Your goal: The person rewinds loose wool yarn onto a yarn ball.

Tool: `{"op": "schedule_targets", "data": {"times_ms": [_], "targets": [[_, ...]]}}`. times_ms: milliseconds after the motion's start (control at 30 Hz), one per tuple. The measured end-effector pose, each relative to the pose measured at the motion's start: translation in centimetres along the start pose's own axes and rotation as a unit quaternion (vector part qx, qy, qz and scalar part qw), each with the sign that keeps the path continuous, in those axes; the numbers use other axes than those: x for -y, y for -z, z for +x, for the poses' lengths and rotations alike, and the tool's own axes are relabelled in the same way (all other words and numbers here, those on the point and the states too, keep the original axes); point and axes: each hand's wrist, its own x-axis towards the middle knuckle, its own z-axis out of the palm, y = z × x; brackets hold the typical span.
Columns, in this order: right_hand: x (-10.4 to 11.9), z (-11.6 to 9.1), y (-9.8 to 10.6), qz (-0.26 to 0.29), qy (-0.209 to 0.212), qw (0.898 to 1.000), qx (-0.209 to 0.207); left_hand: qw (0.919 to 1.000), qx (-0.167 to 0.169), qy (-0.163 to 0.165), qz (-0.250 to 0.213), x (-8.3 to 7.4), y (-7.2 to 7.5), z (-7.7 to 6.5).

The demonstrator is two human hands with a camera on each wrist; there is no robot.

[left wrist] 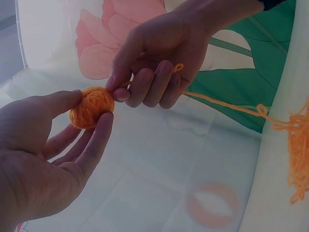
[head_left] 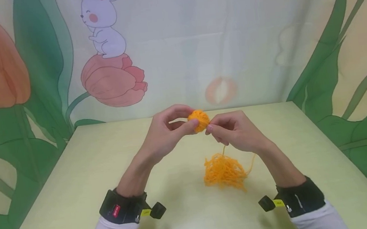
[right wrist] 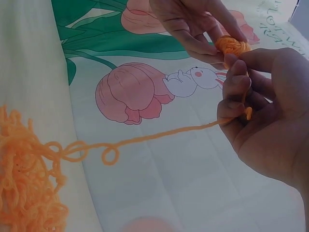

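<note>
Between the thumb and fingers of my left hand (head_left: 166,131) is a small ball of orange yarn (head_left: 199,120), held above the table. My right hand (head_left: 239,131) is close against the ball's right side and pinches the yarn strand between thumb and forefinger. In the left wrist view the strand (left wrist: 222,102) passes through the curled fingers of the right hand (left wrist: 161,58) and runs to the loose yarn. That loose, tangled heap of orange yarn (head_left: 224,171) lies on the table below the hands. Small loops show along the strand (right wrist: 169,131) in the right wrist view.
The pale yellow table (head_left: 108,167) spreads under both arms. Behind it hangs a curtain (head_left: 170,56) printed with tulips, leaves and a rabbit. A black strap with a small camera sits on each wrist, the left strap (head_left: 122,206) and the right strap (head_left: 303,197).
</note>
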Motion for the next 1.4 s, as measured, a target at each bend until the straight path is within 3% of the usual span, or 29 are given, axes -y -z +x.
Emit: {"op": "schedule_targets", "data": {"times_ms": [133,367,600,867,1033,1133,1400], "targets": [[0.0,0.0,-0.2,-0.005,-0.002,1.000,0.001,0.9999,-0.003,0.012,-0.006,0.1,0.1,-0.3],[0.0,0.1,-0.1,-0.008,0.003,1.000,0.002,0.9994,-0.029,0.002,-0.017,0.2,0.2,0.1],[-0.1,0.2,-0.3,0.020,0.013,0.999,0.041,0.9993,-0.035,0.001,-0.014,0.1,0.3,0.2],[-0.9,0.6,-0.1,0.021,-0.017,0.997,0.074,0.9988,0.025,-0.014,-0.038,-0.2,0.4,-0.1],[-1.2,0.8,0.3,0.004,-0.050,0.997,0.057,0.9960,0.078,-0.012,-0.042,-0.2,0.3,-0.1],[-1.0,0.7,0.4,0.021,-0.071,0.996,0.052,0.9943,0.099,-0.015,-0.035,-0.2,0.3,-0.1],[-0.9,0.6,0.6,0.053,-0.105,0.993,0.023,0.9917,0.126,-0.022,0.003,0.5,0.0,-0.1]]}}
